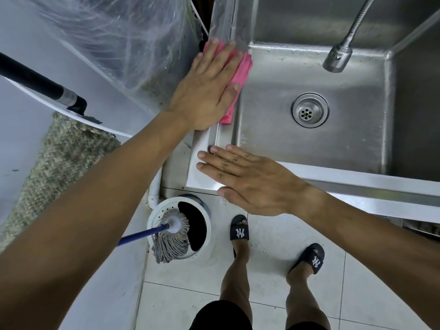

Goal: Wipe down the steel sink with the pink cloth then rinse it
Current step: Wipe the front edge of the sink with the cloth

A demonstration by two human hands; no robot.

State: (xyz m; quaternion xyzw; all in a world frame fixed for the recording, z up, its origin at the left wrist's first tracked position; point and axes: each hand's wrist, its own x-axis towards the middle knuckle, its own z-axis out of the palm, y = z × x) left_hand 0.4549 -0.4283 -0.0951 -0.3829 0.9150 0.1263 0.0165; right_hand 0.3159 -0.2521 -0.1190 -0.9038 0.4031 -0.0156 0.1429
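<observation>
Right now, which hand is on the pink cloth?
The left hand, pressing the cloth flat on the sink's left rim. The right hand rests bare on the front corner.

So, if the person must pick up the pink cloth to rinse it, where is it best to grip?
Probably the free folded edge of the pink cloth, which hangs over the steel sink's left rim into the basin. Come from the basin side; the left hand lies flat on the rest.
</observation>
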